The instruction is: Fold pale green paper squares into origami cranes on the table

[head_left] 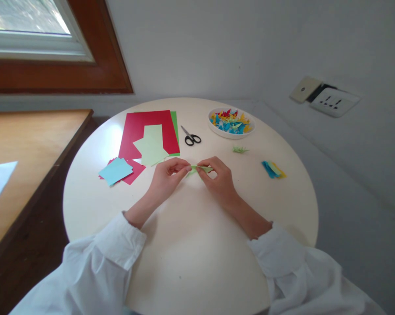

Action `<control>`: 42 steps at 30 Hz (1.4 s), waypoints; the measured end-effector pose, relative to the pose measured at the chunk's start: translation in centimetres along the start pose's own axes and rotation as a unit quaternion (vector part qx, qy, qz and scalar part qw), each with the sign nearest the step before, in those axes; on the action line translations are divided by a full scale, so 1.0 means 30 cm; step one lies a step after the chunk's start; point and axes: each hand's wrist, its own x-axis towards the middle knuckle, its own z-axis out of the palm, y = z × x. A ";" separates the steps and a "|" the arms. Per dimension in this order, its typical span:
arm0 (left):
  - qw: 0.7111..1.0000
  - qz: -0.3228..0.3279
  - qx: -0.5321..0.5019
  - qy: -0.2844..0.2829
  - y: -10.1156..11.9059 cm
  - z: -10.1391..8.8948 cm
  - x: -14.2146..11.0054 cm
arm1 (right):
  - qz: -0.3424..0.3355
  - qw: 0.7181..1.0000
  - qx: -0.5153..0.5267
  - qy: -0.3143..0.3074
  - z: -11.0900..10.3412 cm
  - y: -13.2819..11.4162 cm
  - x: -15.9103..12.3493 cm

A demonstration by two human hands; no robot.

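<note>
Between my two hands is a small folded piece of light green paper (194, 169), held above the middle of the round table. My left hand (169, 174) pinches its left side between thumb and fingers. On the other side, my right hand (218, 178) grips it with thumb and forefinger, and a pointed green flap shows past those fingers. Part of the paper is hidden behind the fingertips. Beyond my left hand lie pale green sheets (153, 142) on top of a large red sheet (128, 131). Black-handled scissors (191, 139) rest just beyond my hands.
On the round white table (197, 262), a white dish (232, 134) holds several colourful folded paper pieces. Green folded paper (239, 150) lies nearer. Blue and yellow paper strips (273, 169) sit at right, light blue squares (117, 170) at left. A wooden desk (36, 144) stands at far left.
</note>
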 end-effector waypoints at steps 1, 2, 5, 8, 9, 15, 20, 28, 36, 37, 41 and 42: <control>1.000 -0.006 -0.004 0.004 0.001 0.000 0.001 | 0.006 1.000 0.010 0.004 0.001 0.001 0.000; 1.000 -0.013 -0.009 0.010 0.003 0.000 0.002 | 0.020 0.999 0.025 0.007 0.001 0.003 0.001; 0.998 -0.042 -0.033 0.036 0.010 0.000 0.005 | 0.099 0.988 0.116 0.005 0.006 0.012 0.004; 0.994 -0.063 -0.061 0.061 0.013 -0.001 0.009 | 0.178 0.953 0.244 -0.032 0.010 0.023 0.006; 0.993 -0.067 -0.066 0.069 0.012 -0.002 0.010 | 0.195 0.940 0.276 -0.046 0.012 0.025 0.007; 0.989 -0.068 -0.074 0.108 -0.005 -0.009 0.017 | 0.212 0.924 0.316 -0.024 0.021 0.022 0.003; 0.990 -0.067 -0.078 0.101 -0.007 -0.006 0.018 | 0.210 0.944 0.255 -0.003 0.023 0.013 0.004; 0.992 -0.060 -0.089 0.062 -0.006 0.007 0.009 | 0.213 0.941 0.263 0.016 0.024 0.017 0.002; 0.998 -0.044 -0.050 0.023 -0.030 0.013 0.005 | 0.209 0.945 0.253 0.017 0.026 0.006 0.000; 0.998 -0.040 -0.043 0.024 -0.034 0.014 0.005 | 0.207 0.946 0.249 0.014 0.027 0.004 -0.001; 0.999 -0.026 -0.027 0.036 -0.050 0.022 0.006 | 0.196 0.954 0.228 0.003 0.031 0.001 -0.005; 0.999 -0.023 -0.024 0.039 -0.053 0.023 0.006 | 0.194 0.956 0.222 -0.001 0.032 0.000 -0.006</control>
